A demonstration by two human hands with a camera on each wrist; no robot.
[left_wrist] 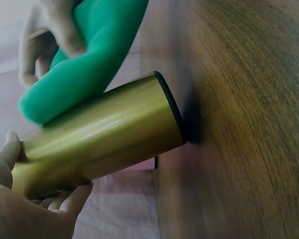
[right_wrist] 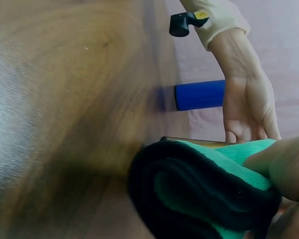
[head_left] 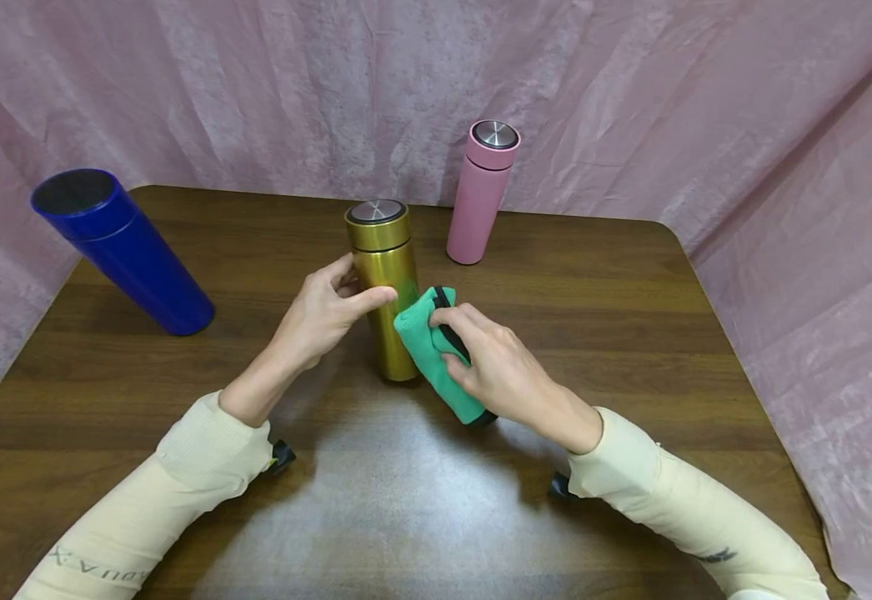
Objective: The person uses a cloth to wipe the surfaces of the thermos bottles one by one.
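Observation:
My left hand [head_left: 319, 312] grips a gold thermos flask [head_left: 387, 271] round its upper body, thumb across the front. The flask has a steel-topped lid, and in the left wrist view its dark base is at the tabletop. In my right hand [head_left: 502, 367] is a folded green cloth [head_left: 439, 367] with black edging, pinched between thumb and fingers. The cloth lies up against the right side of the flask; the left wrist view shows the same green cloth [left_wrist: 84, 74] along the gold body. From the right wrist, the folded layers of the cloth hide most of the flask.
A large blue flask [head_left: 136, 258] stands at the left of the wooden table [head_left: 593, 333]. Behind and to the right of the gold one is a pink flask [head_left: 481, 196], near the back edge. A pink curtain [head_left: 271, 92] hangs behind the table and along its right side.

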